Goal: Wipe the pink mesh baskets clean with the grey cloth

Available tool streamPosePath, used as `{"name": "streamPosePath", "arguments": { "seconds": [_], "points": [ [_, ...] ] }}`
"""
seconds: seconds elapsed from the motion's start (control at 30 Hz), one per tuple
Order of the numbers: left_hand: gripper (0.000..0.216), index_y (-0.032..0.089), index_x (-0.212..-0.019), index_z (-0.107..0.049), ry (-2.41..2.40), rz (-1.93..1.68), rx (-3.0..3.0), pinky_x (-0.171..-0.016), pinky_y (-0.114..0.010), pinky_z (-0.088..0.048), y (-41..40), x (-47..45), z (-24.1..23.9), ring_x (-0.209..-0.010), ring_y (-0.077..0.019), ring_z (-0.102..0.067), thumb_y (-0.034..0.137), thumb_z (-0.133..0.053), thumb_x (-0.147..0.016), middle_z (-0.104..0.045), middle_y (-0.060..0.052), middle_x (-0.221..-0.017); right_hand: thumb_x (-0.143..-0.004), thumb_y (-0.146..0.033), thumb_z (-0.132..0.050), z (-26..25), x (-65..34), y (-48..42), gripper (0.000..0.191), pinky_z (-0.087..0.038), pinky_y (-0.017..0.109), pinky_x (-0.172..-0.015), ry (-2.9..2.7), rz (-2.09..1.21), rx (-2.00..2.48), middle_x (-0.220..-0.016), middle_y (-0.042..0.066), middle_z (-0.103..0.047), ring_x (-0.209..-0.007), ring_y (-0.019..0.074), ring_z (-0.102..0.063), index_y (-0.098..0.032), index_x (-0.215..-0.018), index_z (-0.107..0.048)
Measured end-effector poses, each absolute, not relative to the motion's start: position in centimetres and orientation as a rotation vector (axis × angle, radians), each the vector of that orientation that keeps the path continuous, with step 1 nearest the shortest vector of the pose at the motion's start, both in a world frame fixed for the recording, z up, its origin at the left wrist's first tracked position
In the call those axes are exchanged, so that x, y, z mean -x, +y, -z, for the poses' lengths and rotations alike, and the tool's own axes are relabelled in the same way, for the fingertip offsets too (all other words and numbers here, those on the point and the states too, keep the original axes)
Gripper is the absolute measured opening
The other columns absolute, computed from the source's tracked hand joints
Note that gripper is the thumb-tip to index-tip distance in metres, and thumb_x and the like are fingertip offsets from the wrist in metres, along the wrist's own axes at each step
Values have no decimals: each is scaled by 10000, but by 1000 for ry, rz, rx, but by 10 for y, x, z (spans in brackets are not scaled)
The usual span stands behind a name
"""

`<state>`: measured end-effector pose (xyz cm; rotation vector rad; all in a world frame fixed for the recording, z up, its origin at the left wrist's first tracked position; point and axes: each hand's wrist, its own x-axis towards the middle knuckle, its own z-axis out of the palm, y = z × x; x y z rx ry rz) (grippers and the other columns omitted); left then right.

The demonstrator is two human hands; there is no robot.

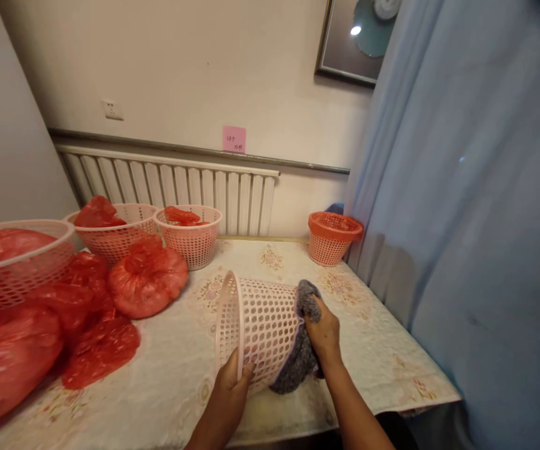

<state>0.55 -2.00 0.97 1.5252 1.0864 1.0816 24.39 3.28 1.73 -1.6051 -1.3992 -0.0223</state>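
A pale pink plastic basket (270, 319) with a lattice wall is tipped on its side above the table, its mouth facing left. My left hand (233, 382) grips its rim from the near side, thumb on the outside of the wall. At the basket's base, my right hand (322, 331) is closed on a dark grey fuzzy cloth (298, 362) pressed against the bottom. Part of the cloth sticks out above the fingers and the rest hangs below the base. The base itself is mostly hidden behind cloth and hand.
Several pink baskets (194, 240) holding red plastic bags stand at the left. Tied and loose red bags (148, 281) lie before them. A small basket (329, 244) with a red bag over its rim stands back right, beside a blue curtain (462, 187). A radiator (204, 190) lines the wall.
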Motion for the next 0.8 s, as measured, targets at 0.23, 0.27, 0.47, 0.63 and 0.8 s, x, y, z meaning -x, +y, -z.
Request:
{"name": "streamPosePath", "arguments": {
  "seconds": [0.23,0.27,0.47,0.63,0.8],
  "points": [
    [386,137,-1149,-606,1071,-1108,-1531,-970,-402,-451,-20,-3,-9,-1092,-280,-599,357,-504,-848,-685,-103,-1131,-760,-263,-485,11,-251,13,440,-436,416,-950,-1210,97,1705,-1189,132,-606,-1124,270,-551,-151,-1178,-567],
    [390,138,-1158,-604,1063,-1109,-1541,-975,-403,-448,-20,-2,-9,-1093,-278,-598,356,-505,-850,-684,-103,-1136,-755,-247,-486,14,-242,8,456,-411,434,-981,-1229,140,1663,-1233,142,-575,-1165,272,-519,-140,-1192,-553],
    [388,174,-1178,-603,1010,-1110,-1605,-988,-391,-441,-23,0,-10,-1114,-270,-588,380,-483,-872,-676,-87,-1162,-683,-117,-523,-1,-176,-16,518,-375,474,-1026,-1575,218,1336,-1263,110,-553,-1243,267,-444,-178,-1197,-532],
    [394,187,-1160,-614,958,-1144,-1710,-1013,-380,-410,-29,2,2,-1125,-278,-576,409,-453,-876,-670,-90,-1174,-671,-145,-555,-45,-142,-15,497,-341,465,-1053,-1847,162,1088,-1211,87,-595,-1232,261,-459,-185,-1167,-551],
    [393,172,-1155,-622,959,-1149,-1710,-1053,-394,-363,-32,8,15,-1144,-287,-563,367,-471,-850,-666,-89,-1178,-682,-150,-547,-67,-132,2,466,-375,414,-1035,-1806,85,1080,-1186,73,-610,-1178,232,-508,-200,-1145,-572]
  ]
}}
